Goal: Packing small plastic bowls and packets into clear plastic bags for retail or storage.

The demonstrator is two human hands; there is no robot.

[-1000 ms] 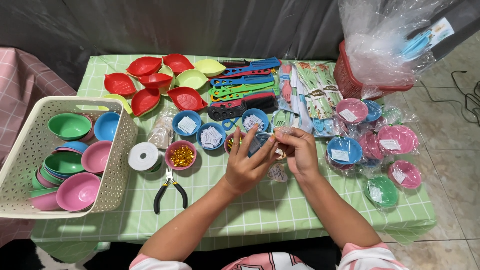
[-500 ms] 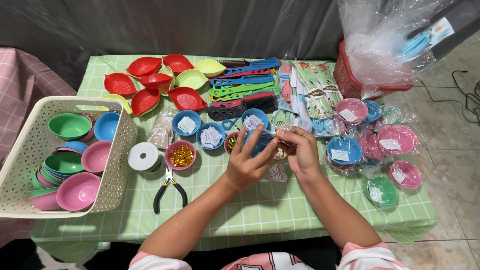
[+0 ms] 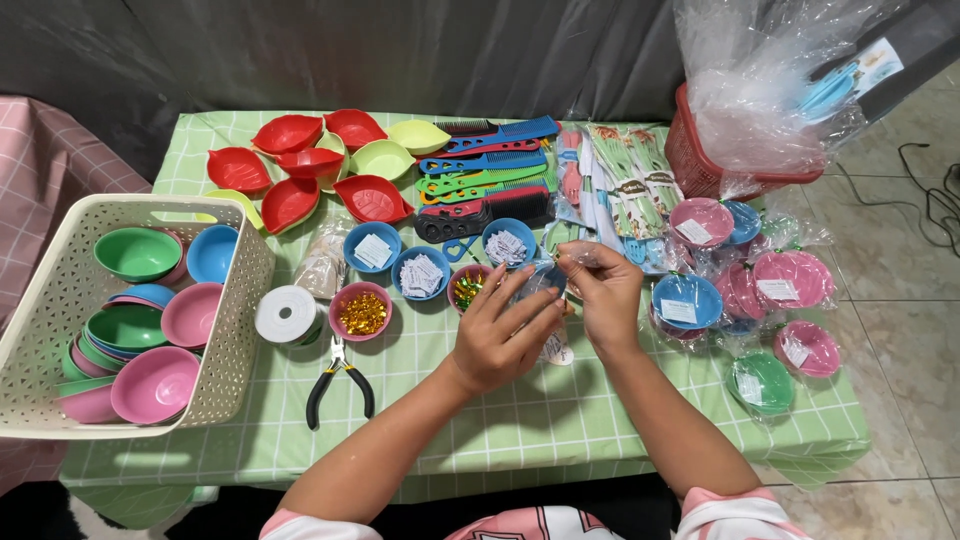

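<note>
My left hand (image 3: 500, 338) and my right hand (image 3: 606, 296) meet over the middle of the green checked table (image 3: 560, 410). Between them is a small blue bowl inside a clear plastic bag (image 3: 541, 287). The left hand's fingers are spread along the bag's side and underside. The right hand pinches the bag's top between thumb and fingertips. A heart-shaped paper tag (image 3: 554, 348) lies on the cloth just under the hands. Most of the bowl is hidden by my fingers.
A cream basket (image 3: 245, 300) of coloured bowls stands at the left. A white ribbon spool (image 3: 287, 313), black pliers (image 3: 338, 385), a pink bowl of gold ties (image 3: 362, 310) and blue bowls of paper slips (image 3: 421, 272) lie nearby. Several bagged bowls (image 3: 690, 300) sit at the right.
My left hand has dropped a little and spread its fingers against the bag. My right hand has lifted slightly towards the bag's top.
</note>
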